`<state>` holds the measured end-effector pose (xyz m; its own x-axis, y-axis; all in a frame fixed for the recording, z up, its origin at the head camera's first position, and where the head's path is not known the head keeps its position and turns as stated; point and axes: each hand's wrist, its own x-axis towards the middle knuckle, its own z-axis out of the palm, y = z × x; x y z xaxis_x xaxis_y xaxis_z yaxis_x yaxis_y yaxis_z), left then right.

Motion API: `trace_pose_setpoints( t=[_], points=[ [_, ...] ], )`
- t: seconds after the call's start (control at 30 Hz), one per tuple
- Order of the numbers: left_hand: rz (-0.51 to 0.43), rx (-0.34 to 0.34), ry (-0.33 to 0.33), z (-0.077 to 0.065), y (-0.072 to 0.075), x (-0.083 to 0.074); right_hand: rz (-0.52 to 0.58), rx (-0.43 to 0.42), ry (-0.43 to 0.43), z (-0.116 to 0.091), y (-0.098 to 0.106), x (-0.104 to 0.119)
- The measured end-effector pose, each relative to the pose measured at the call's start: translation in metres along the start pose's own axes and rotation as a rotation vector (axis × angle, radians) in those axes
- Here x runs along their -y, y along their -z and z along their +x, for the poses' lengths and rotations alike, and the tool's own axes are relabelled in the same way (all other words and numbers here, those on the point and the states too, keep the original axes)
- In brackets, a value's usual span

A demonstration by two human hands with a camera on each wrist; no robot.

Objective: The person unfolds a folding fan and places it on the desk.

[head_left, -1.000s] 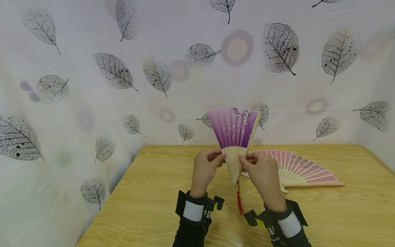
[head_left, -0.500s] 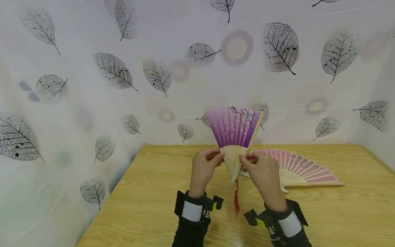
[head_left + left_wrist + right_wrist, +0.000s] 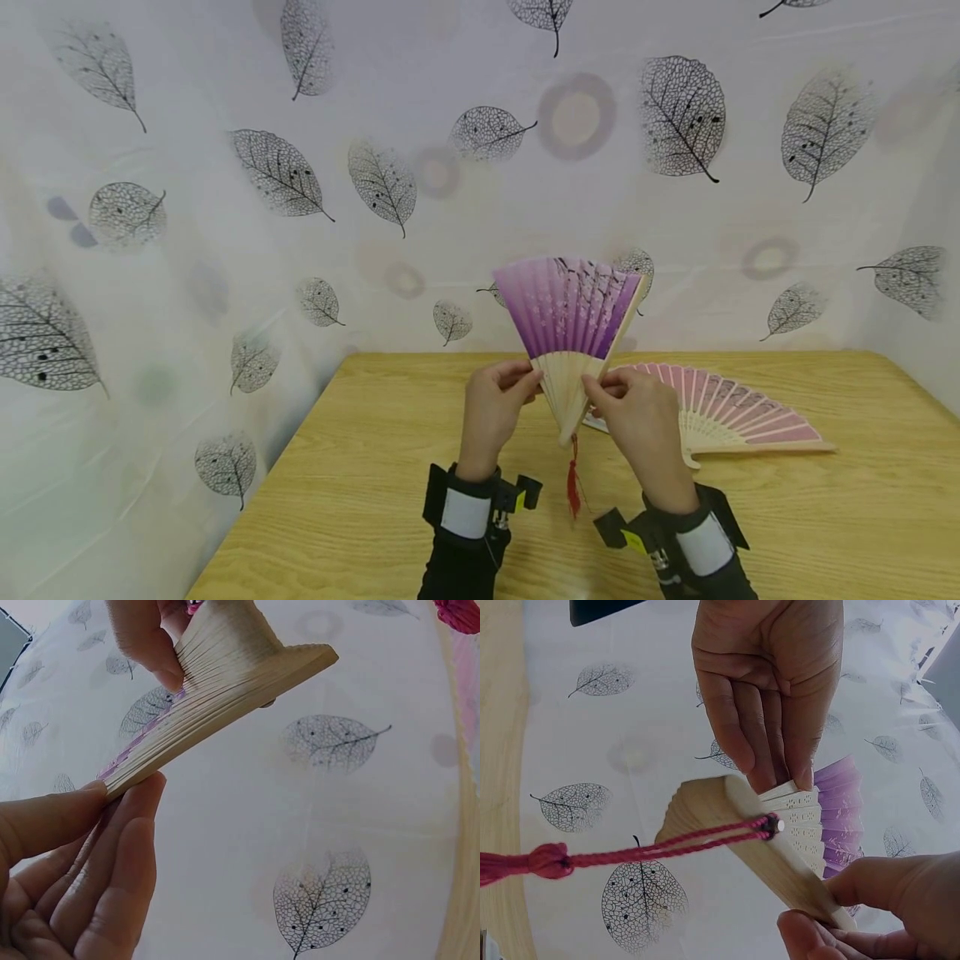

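A purple folding fan (image 3: 566,312) with blossom print and pale wooden ribs is held up, partly spread, above the table. My left hand (image 3: 491,412) pinches its left outer rib between thumb and fingers. On the other side, my right hand (image 3: 637,412) pinches the right outer rib. From the pivot at the bottom hangs a red tassel (image 3: 573,492); the right wrist view shows its cord (image 3: 667,844) looped through the metal pivot. In the left wrist view the stacked ribs (image 3: 217,697) appear edge-on between both hands.
A pink folding fan (image 3: 738,408) lies spread on the wooden table (image 3: 360,467), behind and to the right of my right hand. A pale cloth with leaf prints (image 3: 420,75) hangs behind the table and along its left side.
The purple fan has spread wider, its left edge swinging left and its right edge right. My left hand has shifted slightly left; my right hand stays nearly in place.
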<state>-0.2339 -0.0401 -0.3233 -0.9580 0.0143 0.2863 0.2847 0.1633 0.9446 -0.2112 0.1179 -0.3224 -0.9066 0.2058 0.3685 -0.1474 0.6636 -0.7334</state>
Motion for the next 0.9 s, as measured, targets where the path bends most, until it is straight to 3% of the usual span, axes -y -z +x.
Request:
trace_pose_setpoints(
  t=[0.7,0.9],
  points=[
    [-0.066,-0.019,0.070,0.0042,-0.0027,0.0038,-0.006,-0.109,0.044,-0.0008,-0.0027,-0.0001],
    [-0.099,-0.030,0.060,0.0068,-0.0040,0.0085,0.005,-0.101,0.035,-0.0005,-0.0030,-0.0009]
  ],
)
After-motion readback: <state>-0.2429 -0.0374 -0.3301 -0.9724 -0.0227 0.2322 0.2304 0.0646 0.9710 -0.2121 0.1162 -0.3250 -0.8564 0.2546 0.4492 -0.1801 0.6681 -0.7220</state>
